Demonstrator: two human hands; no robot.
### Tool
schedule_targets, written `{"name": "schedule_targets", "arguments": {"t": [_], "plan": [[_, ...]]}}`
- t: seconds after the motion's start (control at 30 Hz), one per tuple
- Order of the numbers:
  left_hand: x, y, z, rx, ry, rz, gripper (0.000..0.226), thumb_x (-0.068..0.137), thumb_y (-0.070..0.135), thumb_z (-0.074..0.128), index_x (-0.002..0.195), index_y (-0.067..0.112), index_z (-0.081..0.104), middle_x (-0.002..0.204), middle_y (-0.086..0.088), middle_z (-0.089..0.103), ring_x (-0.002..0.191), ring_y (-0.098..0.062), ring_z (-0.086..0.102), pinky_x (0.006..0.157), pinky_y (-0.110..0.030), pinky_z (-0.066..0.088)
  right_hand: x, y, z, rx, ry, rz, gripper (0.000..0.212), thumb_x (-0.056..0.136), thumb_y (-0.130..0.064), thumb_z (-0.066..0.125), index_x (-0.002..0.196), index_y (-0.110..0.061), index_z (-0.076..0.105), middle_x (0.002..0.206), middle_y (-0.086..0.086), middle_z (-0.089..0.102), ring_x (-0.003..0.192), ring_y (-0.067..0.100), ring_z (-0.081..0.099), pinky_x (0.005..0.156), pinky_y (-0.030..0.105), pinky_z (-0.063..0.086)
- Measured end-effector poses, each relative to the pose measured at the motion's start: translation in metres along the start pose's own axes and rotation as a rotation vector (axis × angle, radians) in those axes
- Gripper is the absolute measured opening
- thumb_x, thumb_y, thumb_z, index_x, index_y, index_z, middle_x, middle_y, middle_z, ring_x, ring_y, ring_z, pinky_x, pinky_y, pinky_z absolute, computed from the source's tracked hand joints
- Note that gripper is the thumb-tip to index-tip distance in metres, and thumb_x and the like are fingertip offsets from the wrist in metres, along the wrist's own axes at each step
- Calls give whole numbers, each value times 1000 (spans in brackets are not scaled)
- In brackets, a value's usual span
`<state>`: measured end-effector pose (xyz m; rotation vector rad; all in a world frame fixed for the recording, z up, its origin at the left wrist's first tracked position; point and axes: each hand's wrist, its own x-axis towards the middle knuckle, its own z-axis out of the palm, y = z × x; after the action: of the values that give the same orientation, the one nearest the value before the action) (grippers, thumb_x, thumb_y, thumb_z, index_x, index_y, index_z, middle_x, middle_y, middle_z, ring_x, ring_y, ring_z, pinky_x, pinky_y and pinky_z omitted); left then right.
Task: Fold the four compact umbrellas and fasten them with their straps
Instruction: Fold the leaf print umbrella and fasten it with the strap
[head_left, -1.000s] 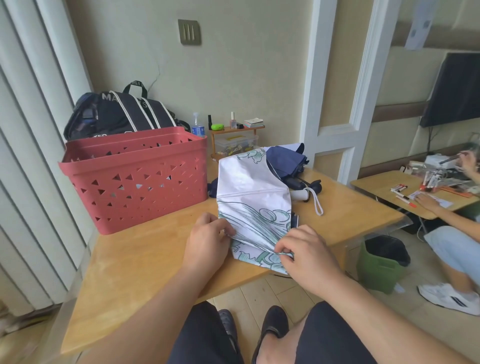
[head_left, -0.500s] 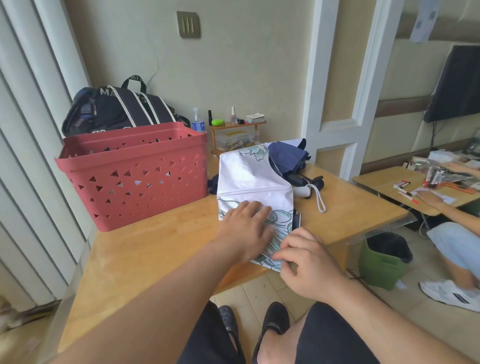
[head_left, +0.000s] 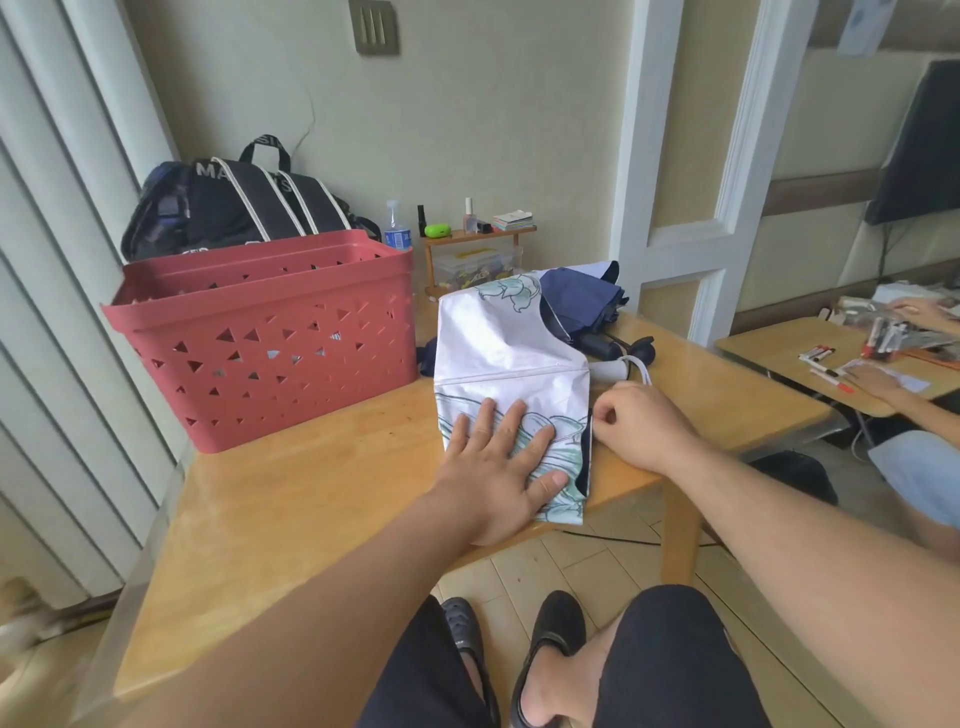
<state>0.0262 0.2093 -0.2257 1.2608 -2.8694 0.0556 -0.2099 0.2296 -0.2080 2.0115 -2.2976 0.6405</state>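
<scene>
Near the desk's (head_left: 311, 493) front edge lies the white umbrella (head_left: 506, 364), canopy spread flat. Left hand (head_left: 498, 467) presses it open-palmed; right hand (head_left: 639, 426) pinches the fabric's dark edge. The cloth looks light, limp and slippery, best taken along ribs. Behind sit a navy umbrella (head_left: 582, 301) and red basket (head_left: 270, 338).

umbrella (head_left: 506, 358): white, green print | second umbrella (head_left: 579, 301): navy | basket (head_left: 270, 343): red

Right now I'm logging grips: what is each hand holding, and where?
Right hand pinches the white umbrella at its right edge; left hand only presses it flat.
</scene>
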Motion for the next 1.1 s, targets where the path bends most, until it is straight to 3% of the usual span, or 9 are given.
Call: {"name": "schedule_targets", "arguments": {"t": [0.27, 0.37, 0.43, 0.5, 0.6, 0.7, 0.77, 0.97, 1.1], "plan": [[-9, 4, -4, 54, 56, 71, 71, 103, 68, 2, 166, 36, 4, 174, 4, -10, 158, -25, -22, 125, -56, -16, 11, -4, 4, 130, 21, 157, 18, 87, -23, 64, 71, -18, 68, 77, -4, 68, 81, 24, 63, 71, 36, 53], [-7, 3, -6, -44, -65, 106, 65, 101, 72, 4, 163, 50, 5, 175, 5, -5, 160, -25, -15, 126, -55, -12, 8, -13, -8, 286, 284, 238, 13, 88, -20, 61, 78, -20, 69, 89, 3, 67, 87, 27, 60, 75, 36, 49], [-7, 2, -8, -57, -103, 123, 61, 101, 74, 5, 159, 58, 2, 174, 5, -9, 159, -27, -16, 126, -57, -12, 3, -30, -13, 249, 345, 62, 11, 90, -21, 63, 87, -25, 73, 96, -1, 65, 90, 24, 60, 82, 36, 50], [-6, 1, -9, -45, -122, 136, 59, 102, 72, 6, 159, 59, -1, 174, 3, -12, 159, -27, -18, 126, -58, -12, -4, -48, -11, 275, 183, -79, 15, 91, -23, 63, 97, -26, 76, 101, -5, 68, 96, 18, 63, 87, 35, 52], [-8, -5, -12, -218, -150, 142, 53, 109, 59, 16, 162, 50, 16, 175, 4, 0, 160, -20, -10, 128, -49, -9, -9, -51, 5, 98, -133, -53, 39, 99, -39, 53, 135, -31, 64, 140, -6, 56, 131, 20, 50, 108, 41, 44], [-7, -24, -16, -564, 10, -16, 42, 111, 47, 32, 149, 43, 51, 159, 6, 48, 150, -20, 37, 122, -35, 27, -15, -39, 16, -82, -245, 16, 59, 103, -61, 34, 157, -37, 37, 162, -13, 29, 147, 21, 26, 116, 50, 32], [-6, -41, -14, -411, 130, -89, 39, 108, 44, 42, 144, 37, 55, 145, 4, 61, 135, -24, 53, 109, -36, 43, -18, -37, 16, -114, -273, -3, 65, 102, -66, 32, 161, -37, 28, 165, -15, 22, 149, 19, 20, 117, 50, 29], [-9, -61, -6, -119, -163, -95, 69, 98, 78, 18, 161, 54, 1, 173, 16, -6, 160, -17, -10, 127, -57, 0, -14, -25, 1, 52, -364, -20, 78, 95, -64, 60, 160, -27, 38, 168, -10, 27, 152, 19, 25, 123, 39, 26], [-10, -56, -13, -81, -230, -109, 73, 93, 85, 16, 158, 59, -5, 173, 15, -13, 160, -18, -14, 127, -58, -4, -4, -43, -15, 65, -173, 23, 31, 96, -37, 65, 124, -22, 69, 129, 1, 64, 124, 25, 60, 95, 33, 49]]}}
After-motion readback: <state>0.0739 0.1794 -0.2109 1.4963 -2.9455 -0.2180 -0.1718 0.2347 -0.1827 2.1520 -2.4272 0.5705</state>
